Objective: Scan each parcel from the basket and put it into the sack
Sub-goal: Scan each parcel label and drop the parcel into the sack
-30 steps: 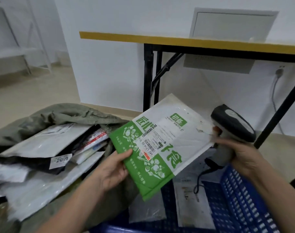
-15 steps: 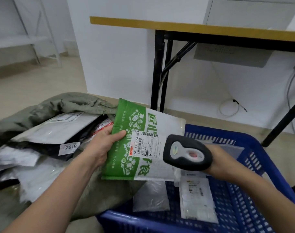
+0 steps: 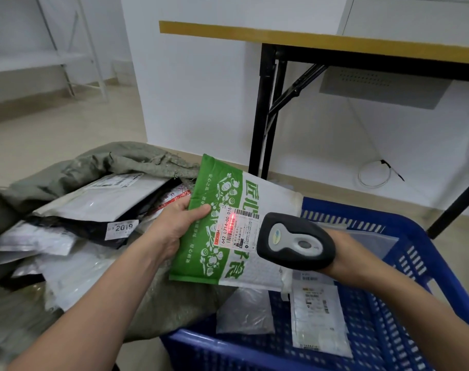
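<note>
- Left hand grips green parcel, fingers clamped on its edge, over basket's left rim.
- Right hand holds scanner above basket; fingers hidden, probably wrapped round handle.

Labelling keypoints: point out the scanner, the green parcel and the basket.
scanner (image 3: 295,241), head view, top of its head.
green parcel (image 3: 206,253), head view, green band, lower half.
basket (image 3: 222,353), head view, near rim.

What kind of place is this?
Likely a parcel sorting room: a barcode scanner shines red on a green parcel, a grey sack bulges with mailers, and more lie in a blue basket.
</note>
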